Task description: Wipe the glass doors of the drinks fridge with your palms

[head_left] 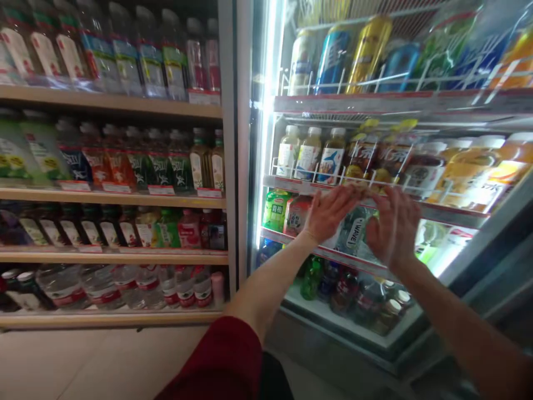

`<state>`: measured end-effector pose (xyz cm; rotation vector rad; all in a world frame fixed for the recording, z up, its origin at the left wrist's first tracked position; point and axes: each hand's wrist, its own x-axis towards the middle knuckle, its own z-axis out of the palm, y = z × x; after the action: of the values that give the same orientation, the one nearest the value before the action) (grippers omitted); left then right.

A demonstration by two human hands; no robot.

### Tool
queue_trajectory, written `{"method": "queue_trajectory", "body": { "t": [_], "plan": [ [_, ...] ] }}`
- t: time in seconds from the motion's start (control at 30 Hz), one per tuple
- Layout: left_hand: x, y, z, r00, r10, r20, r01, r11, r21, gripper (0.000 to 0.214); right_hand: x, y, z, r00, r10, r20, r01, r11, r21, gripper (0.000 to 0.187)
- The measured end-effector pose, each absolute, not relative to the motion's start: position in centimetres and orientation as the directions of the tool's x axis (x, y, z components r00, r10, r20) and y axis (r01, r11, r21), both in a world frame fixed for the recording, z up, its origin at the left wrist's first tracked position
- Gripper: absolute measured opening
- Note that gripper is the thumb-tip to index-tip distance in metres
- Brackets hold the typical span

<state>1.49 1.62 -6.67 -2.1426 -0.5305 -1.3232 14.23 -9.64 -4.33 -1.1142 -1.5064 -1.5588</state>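
Note:
My left hand [331, 214] reaches out in front of the lit drinks fridge, its fingers stretched flat toward the edge of the middle shelf [437, 212]. Beside it my right hand [395, 228] is raised, fingers slightly bent and thumb apart, with some blur. The fingertips of both hands come close together near that edge; whether they touch it I cannot tell. No item shows in either hand. Just above stand dark tea bottles with yellow caps [362, 153]. Between and behind the hands is a clear bottle with a dark "WAVE" label [355, 230].
White-capped bottles [308, 153] and orange juice bottles [474, 164] share the middle shelf behind a wire rail. Cans [333, 58] stand above; green and dark bottles [312, 278] sit below. Left of the fridge frame [238, 139], wooden shelves [112, 255] hold several rows of drinks.

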Motion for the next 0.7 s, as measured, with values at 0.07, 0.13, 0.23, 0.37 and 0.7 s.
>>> {"method": "queue_trajectory", "body": {
  "t": [0.07,0.13,0.23,0.37,0.7],
  "plan": [
    [1.4,1.7,-7.3,0.49,-0.028,0.871,0.544,-0.771,-0.331,0.052,13.3,-8.5,-4.6,-0.398,0.144,0.906,0.902,-0.117,0.415,0.054],
    [0.2,2.7,-7.6,0.456,0.021,0.89,0.576,-0.769,-0.277,0.05,13.4,-8.1,-4.7,-0.368,0.191,0.91,0.905,-0.151,0.398,0.053],
    [-2.8,5.3,-7.3,0.276,0.202,0.94,0.685,-0.727,-0.045,0.047,15.0,-8.7,-4.6,-0.327,0.216,0.92,0.913,-0.181,0.366,0.053],
    [-4.3,7.2,-7.2,-0.061,0.35,0.935,0.731,-0.623,0.281,0.052,16.7,-9.5,-5.2,-0.286,0.233,0.93,0.916,-0.22,0.337,0.054],
    [-4.8,6.8,-9.3,0.235,0.258,0.937,0.713,-0.701,0.014,0.049,14.9,-9.0,-5.8,-0.293,0.248,0.923,0.924,-0.174,0.34,0.055]
  ]
}}
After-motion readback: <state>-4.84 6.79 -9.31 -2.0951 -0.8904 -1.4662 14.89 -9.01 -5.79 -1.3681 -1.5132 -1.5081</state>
